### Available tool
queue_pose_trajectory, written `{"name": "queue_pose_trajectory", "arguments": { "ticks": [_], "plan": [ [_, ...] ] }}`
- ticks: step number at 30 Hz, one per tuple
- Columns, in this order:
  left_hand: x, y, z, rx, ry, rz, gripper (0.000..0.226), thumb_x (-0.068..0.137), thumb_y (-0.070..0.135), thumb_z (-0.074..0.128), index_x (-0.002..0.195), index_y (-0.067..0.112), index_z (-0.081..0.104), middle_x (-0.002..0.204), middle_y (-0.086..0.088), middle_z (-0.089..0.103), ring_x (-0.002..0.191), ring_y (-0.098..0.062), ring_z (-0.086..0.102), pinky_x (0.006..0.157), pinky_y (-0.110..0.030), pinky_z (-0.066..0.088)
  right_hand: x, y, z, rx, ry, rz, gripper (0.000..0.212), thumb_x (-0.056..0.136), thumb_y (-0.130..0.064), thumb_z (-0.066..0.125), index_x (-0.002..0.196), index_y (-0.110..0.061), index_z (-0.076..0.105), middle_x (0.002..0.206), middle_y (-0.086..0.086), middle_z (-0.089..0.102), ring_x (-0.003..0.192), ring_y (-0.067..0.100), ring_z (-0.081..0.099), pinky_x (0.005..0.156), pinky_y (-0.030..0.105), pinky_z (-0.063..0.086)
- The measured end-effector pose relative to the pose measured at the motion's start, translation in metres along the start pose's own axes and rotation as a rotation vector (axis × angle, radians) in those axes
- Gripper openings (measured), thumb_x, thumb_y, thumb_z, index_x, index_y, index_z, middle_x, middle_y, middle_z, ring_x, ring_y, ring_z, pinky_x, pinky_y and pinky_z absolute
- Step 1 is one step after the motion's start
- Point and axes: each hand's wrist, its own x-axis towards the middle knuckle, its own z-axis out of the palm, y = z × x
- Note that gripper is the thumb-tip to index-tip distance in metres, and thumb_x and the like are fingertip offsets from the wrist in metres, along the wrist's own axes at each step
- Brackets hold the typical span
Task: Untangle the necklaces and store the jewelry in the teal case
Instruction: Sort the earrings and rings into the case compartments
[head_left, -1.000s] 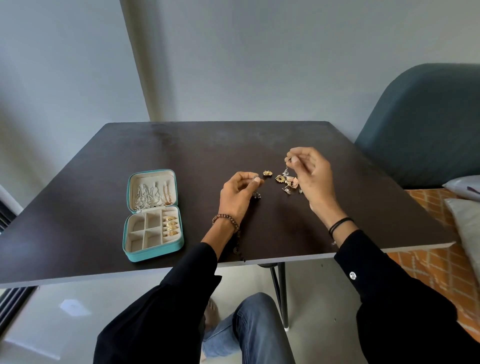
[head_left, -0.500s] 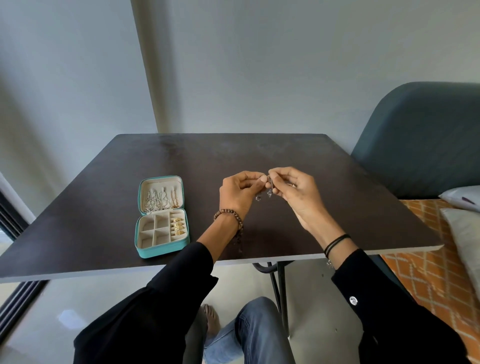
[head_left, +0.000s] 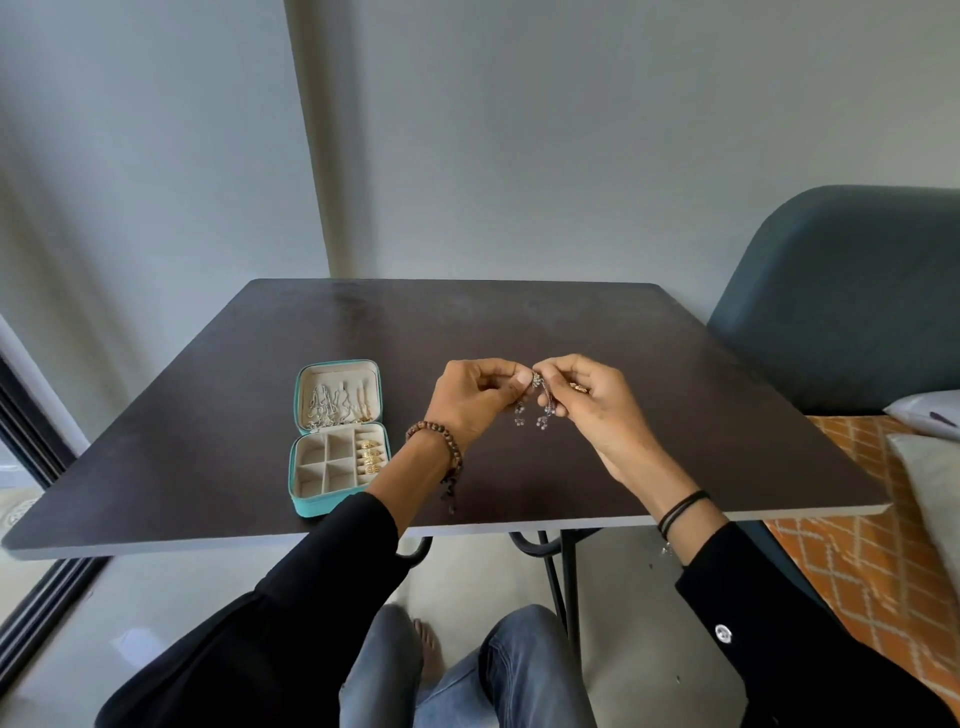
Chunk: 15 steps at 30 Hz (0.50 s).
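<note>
Both hands are raised above the dark table (head_left: 701, 415) with a small tangle of silver jewelry (head_left: 537, 402) between them. My left hand (head_left: 475, 402) pinches one side of it and my right hand (head_left: 587, 410) pinches the other, fingertips almost touching. Short dangling silver ends hang below the fingers. A bit of gold shows behind my right fingers. The teal case (head_left: 340, 436) lies open to the left, silver pieces hung in its lid and gold rings in the right slots of its tray.
A teal upholstered chair (head_left: 852, 301) stands at the table's right side. Pillows (head_left: 930, 467) lie on an orange patterned cover at the far right. The table's near edge runs just under my forearms, with my knees below.
My right hand came left from the loose pile and met my left hand. Both lifted the silver piece off the table. The view tilted up, so the pile is hidden behind my hands.
</note>
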Motion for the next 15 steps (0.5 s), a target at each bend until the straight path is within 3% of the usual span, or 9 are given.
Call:
{"name": "queue_pose_trajectory", "arguments": {
  "ticks": [4, 8, 12, 15],
  "plan": [
    [-0.001, 0.009, -0.011, 0.14, 0.038, 0.05, 0.009, 0.088, 0.024, 0.074, 0.094, 0.019, 0.079, 0.083, 0.0, 0.077, 0.08, -0.012, 0.073, 0.084, -0.029, 0.058, -0.006, -0.014, 0.001, -0.11, -0.07, -0.038, 0.029, 0.107, -0.041, 0.048, 0.115, -0.029, 0.073, 0.095, -0.009, 0.077, 0.082, 0.004, 0.069, 0.078, 0.022, 0.052],
    [-0.003, 0.018, -0.018, 0.294, 0.065, 0.134, 0.01, 0.088, 0.017, 0.074, 0.097, 0.018, 0.078, 0.084, 0.004, 0.077, 0.081, -0.007, 0.074, 0.083, -0.024, 0.059, -0.01, -0.028, 0.003, -0.265, -0.141, -0.15, 0.028, 0.097, -0.045, 0.065, 0.121, -0.032, 0.073, 0.11, -0.019, 0.075, 0.108, -0.009, 0.065, 0.088, 0.006, 0.047],
    [-0.007, 0.019, -0.022, 0.246, 0.067, 0.127, 0.01, 0.087, 0.02, 0.076, 0.096, 0.016, 0.078, 0.084, 0.003, 0.077, 0.08, -0.006, 0.074, 0.081, -0.022, 0.058, -0.008, -0.031, 0.005, -0.377, -0.157, -0.182, 0.03, 0.099, -0.04, 0.065, 0.127, -0.032, 0.071, 0.116, -0.016, 0.075, 0.115, -0.005, 0.064, 0.097, 0.015, 0.045],
    [-0.012, 0.019, -0.025, 0.041, 0.032, 0.044, 0.017, 0.087, 0.018, 0.075, 0.098, 0.007, 0.076, 0.087, -0.008, 0.078, 0.082, -0.015, 0.075, 0.08, -0.027, 0.059, -0.006, -0.03, 0.008, -0.399, -0.117, -0.198, 0.024, 0.1, -0.034, 0.065, 0.122, -0.03, 0.073, 0.113, -0.015, 0.076, 0.111, -0.004, 0.066, 0.091, 0.013, 0.048]
  ]
}}
